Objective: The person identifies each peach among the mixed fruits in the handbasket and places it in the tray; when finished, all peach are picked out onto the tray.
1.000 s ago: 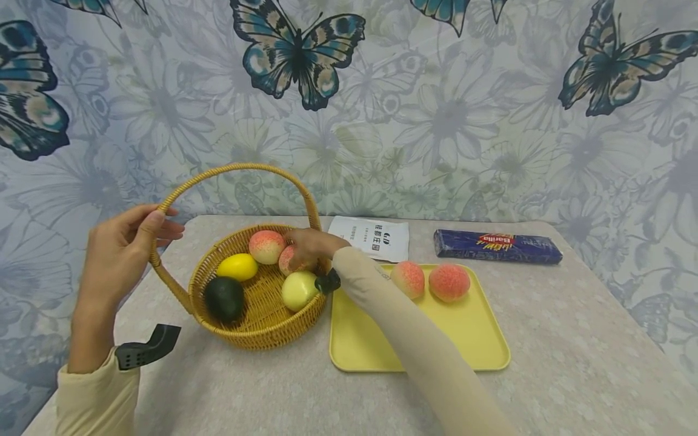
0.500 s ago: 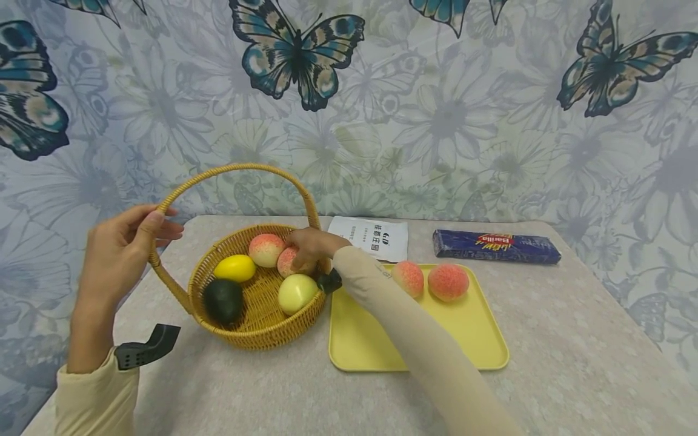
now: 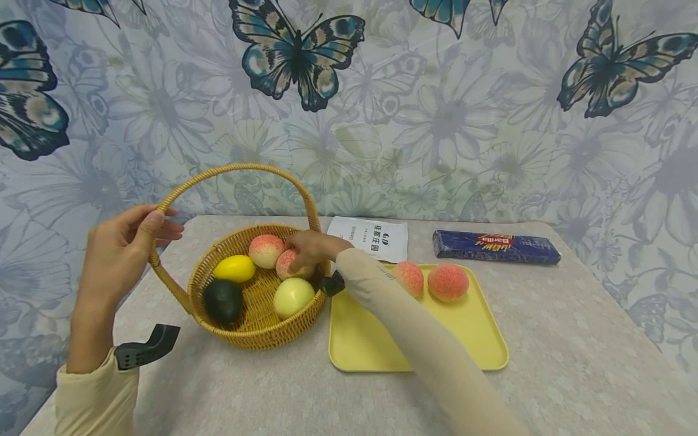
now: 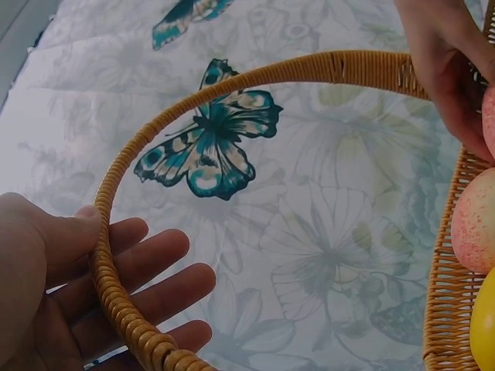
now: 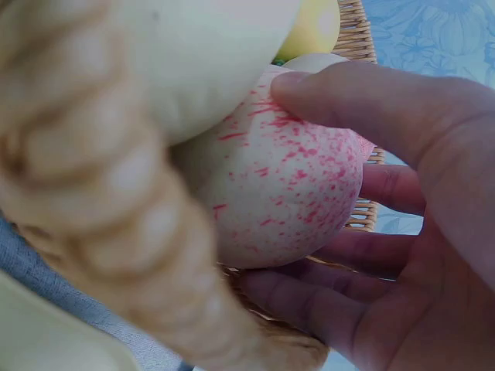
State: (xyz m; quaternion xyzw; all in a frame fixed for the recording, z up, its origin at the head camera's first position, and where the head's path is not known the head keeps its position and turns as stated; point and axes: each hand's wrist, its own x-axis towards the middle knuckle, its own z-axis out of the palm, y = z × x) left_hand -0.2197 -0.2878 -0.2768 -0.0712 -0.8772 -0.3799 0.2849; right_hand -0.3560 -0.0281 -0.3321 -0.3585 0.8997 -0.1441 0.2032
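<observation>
In the head view a wicker basket [image 3: 259, 340] stands on the table, its tall handle [image 3: 240, 168] arching over it. My left hand [image 3: 121, 251] pinches the handle's left side between thumb and fingers. Over the basket's back right rim reaches my right hand [image 3: 315, 245], gripping a peach [image 5: 286, 178] with the thumb on top and fingers curled round its side. Another peach [image 3: 266, 251] sits just left of it. A yellow lemon [image 3: 234, 268], a dark green avocado [image 3: 222, 301] and a pale green round fruit [image 3: 294, 297] also lie in the basket.
Right of the basket is a yellow tray [image 3: 371, 351] carrying two peaches [image 3: 448, 283], partly behind my right sleeve. Farther back lie a white printed packet [image 3: 376, 236] and a blue Barilla pack [image 3: 496, 247]. A butterfly-patterned cloth [image 3: 436, 133] hangs behind the table.
The pale green fruit has shifted left inside the basket, away from my right wrist. The lemon and the gripped peach have moved slightly left. My left hand stays on the handle.
</observation>
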